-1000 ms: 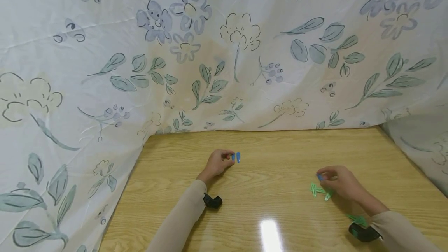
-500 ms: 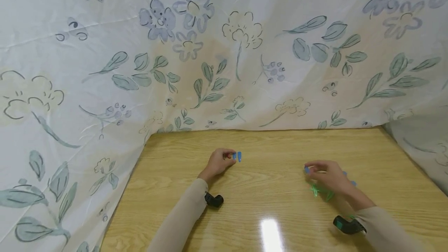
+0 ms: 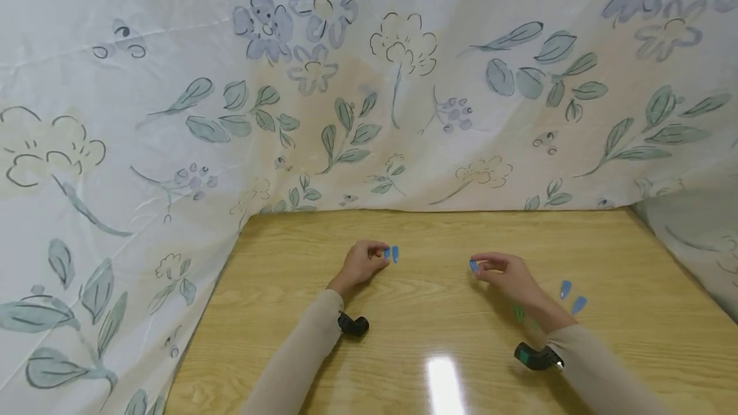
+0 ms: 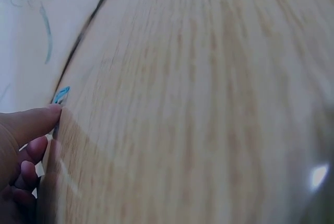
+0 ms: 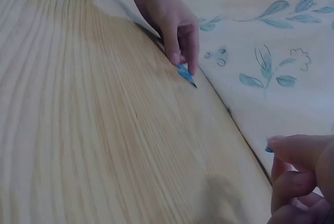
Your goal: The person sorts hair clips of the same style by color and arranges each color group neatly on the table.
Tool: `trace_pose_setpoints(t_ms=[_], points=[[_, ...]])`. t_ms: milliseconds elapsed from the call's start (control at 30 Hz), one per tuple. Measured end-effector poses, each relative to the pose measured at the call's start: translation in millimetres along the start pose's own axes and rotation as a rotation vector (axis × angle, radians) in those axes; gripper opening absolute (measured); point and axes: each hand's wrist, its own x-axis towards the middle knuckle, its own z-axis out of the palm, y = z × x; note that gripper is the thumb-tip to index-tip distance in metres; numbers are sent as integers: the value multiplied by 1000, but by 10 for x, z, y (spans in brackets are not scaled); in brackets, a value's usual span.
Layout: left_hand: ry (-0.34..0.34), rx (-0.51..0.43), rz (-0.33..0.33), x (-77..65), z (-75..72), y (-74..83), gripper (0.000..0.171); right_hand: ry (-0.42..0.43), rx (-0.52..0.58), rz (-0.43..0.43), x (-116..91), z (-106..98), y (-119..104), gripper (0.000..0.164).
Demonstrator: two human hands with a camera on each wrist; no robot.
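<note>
My left hand [image 3: 361, 264] stays low over the table at centre left, thumb and a finger pinching a blue snap hair clip [image 3: 387, 253]. Just right of it lies a second blue hair clip [image 3: 395, 254], upright in the view and roughly parallel. My right hand [image 3: 510, 276] pinches another blue hair clip [image 3: 474, 266] between thumb and fingertip, to the right of the pair and apart from them. In the right wrist view only a small blue tip [image 5: 269, 149] of that clip shows past the fingers. The left wrist view shows part of a blue clip [image 4: 62, 94] beyond the thumb.
Two more blue clips [image 3: 565, 289] lie right of my right wrist. Green clips [image 3: 519, 314] show partly from under the right forearm. The wooden table [image 3: 438, 319] ends at a hanging floral cloth [image 3: 415, 146] at the back and sides.
My right hand has moved left with the blue hair clip, away from the green clips. Two blue clips at the right have come into sight. The left hand has hardly moved.
</note>
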Motion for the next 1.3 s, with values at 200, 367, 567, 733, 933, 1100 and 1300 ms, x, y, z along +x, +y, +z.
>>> trace_pose_setpoints(t_ms=[200,367,567,733,933,1100,1300], points=[[-1,3,-8,12,-4,22,30,8,51,-8,151,218,-76,36],[-3,-1,-18,5,-1,37,30,-11,89,-22,254,415,-123,33],[5,-2,-8,-5,2,34,30,-31,105,-22,387,645,-165,32],[8,-8,-6,0,5,32,30,-16,118,-42,514,810,-191,30],[-2,-28,2,15,9,28,30,-15,139,-37,633,988,-168,30],[-5,-48,19,16,-2,18,29,-2,116,-44,735,1104,-164,29],[-6,-35,13,33,-13,8,30,-10,96,-21,849,1193,-225,29]])
